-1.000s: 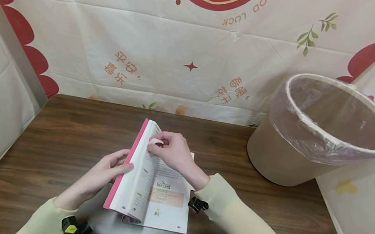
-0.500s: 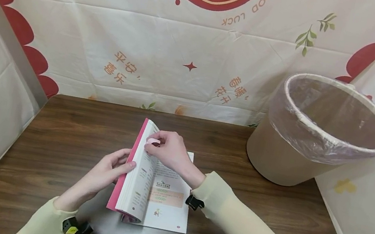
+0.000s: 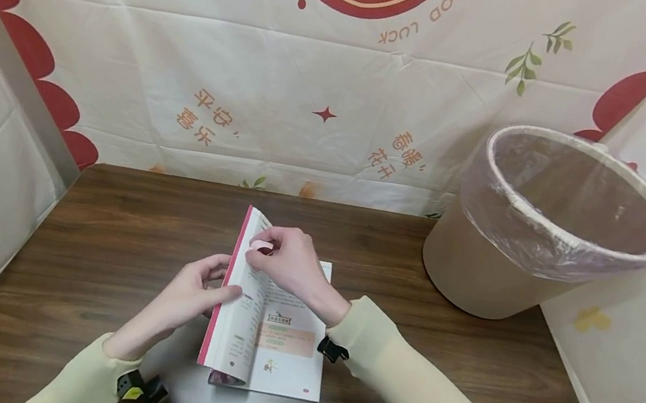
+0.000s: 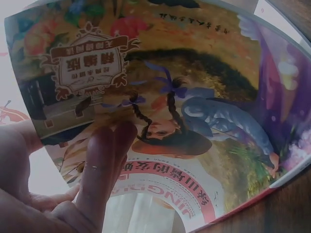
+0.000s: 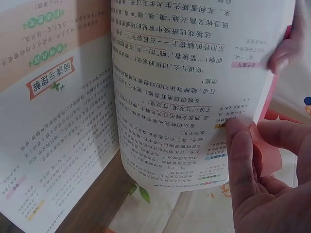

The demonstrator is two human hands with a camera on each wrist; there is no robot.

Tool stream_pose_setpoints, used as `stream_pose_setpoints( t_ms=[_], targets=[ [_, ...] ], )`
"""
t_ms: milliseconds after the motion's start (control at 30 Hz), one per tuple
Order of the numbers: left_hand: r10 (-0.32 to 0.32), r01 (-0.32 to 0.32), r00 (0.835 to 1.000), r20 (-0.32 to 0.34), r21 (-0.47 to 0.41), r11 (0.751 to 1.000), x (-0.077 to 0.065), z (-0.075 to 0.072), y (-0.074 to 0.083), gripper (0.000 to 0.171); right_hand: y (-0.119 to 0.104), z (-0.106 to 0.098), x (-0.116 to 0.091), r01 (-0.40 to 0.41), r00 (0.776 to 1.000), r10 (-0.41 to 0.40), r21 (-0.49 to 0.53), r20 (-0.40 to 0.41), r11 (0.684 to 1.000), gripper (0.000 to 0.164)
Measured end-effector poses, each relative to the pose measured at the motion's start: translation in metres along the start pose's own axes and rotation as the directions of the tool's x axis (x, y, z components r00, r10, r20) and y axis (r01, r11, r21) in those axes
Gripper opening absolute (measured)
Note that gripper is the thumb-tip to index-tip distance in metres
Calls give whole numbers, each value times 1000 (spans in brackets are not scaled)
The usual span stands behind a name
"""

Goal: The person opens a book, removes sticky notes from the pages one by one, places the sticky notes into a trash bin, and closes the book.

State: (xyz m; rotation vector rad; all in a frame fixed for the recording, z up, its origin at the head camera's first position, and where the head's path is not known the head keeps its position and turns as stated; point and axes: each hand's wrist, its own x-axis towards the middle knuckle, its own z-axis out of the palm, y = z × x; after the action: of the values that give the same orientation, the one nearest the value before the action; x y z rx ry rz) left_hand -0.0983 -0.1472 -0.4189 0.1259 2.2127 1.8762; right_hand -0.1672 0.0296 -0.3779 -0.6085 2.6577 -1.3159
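A paperback book [image 3: 241, 342] stands half open on the table, its left part raised and its right page [image 3: 287, 368] lying flat. My left hand [image 3: 193, 290] grips the raised part, thumb on the printed page and fingers behind the cover. The left wrist view shows that illustrated cover [image 4: 228, 121], a braided figure on it, with fingers [image 4: 99, 160] against it. My right hand [image 3: 293, 261] is at the raised page's upper outer edge, pinching a small pink paper slip [image 5: 266, 154]. In the right wrist view, one fingertip lies on the page's printed margin.
A beige waste bin [image 3: 479, 272] with a clear plastic liner stands at the back right of the brown wooden table [image 3: 132, 218]. Behind the table hangs a printed white cloth [image 3: 293, 74]; white cloth also covers both sides.
The book's raised part has swung slightly right and shows less of the pink cover edge. My left hand has shifted right with it; my right hand has moved slightly left, still holding the slip.
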Motion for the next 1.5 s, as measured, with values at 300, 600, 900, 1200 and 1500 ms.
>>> stream_pose_setpoints(
  t_ms=[300,600,900,1200,1500],
  targets=[
    [51,-50,997,51,-12,999,-2,-1,-2,50,2,0,-1,-5,1000,5,3,0,1000,6],
    [57,-56,996,66,-23,998,-3,-3,-3,50,5,-1,-1,-21,1000,21,26,10,999,8],
    [59,-57,995,77,-25,998,-4,-4,-3,50,5,-2,-2,-20,1000,20,33,9,999,11],
    [61,-59,995,83,-27,998,-4,-4,-3,51,8,-1,-2,-12,1000,12,38,1,999,12],
    [65,-63,994,88,-35,997,-4,-5,-5,50,9,-1,-3,2,1000,-2,43,-7,999,13]
  ],
)
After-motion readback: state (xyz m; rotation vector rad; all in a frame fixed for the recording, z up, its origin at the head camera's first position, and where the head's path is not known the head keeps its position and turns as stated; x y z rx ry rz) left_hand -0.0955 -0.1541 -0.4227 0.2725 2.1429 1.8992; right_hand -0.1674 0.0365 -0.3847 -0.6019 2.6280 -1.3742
